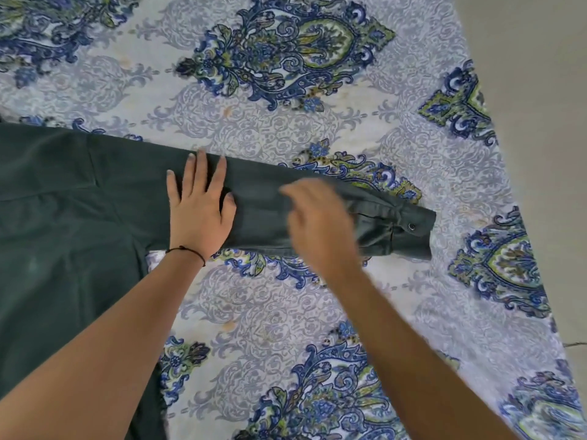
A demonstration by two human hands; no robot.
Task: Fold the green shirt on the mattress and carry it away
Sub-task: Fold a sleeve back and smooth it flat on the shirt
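The dark green shirt [63, 217] lies spread flat on the mattress [286, 312], its body filling the left side of the view. One long sleeve [397, 227] stretches out to the right and ends in a cuff with a metal snap. My left hand [200, 211] presses flat on the upper part of that sleeve, fingers spread, a thin black cord on the wrist. My right hand [317, 223] is blurred over the middle of the sleeve, palm down with the fingers loosely extended. I cannot tell if it touches the cloth.
The mattress is covered with a pale sheet printed with blue and green paisley medallions. Its right edge runs diagonally from the top to the bottom right, with bare beige floor [540, 58] beyond it.
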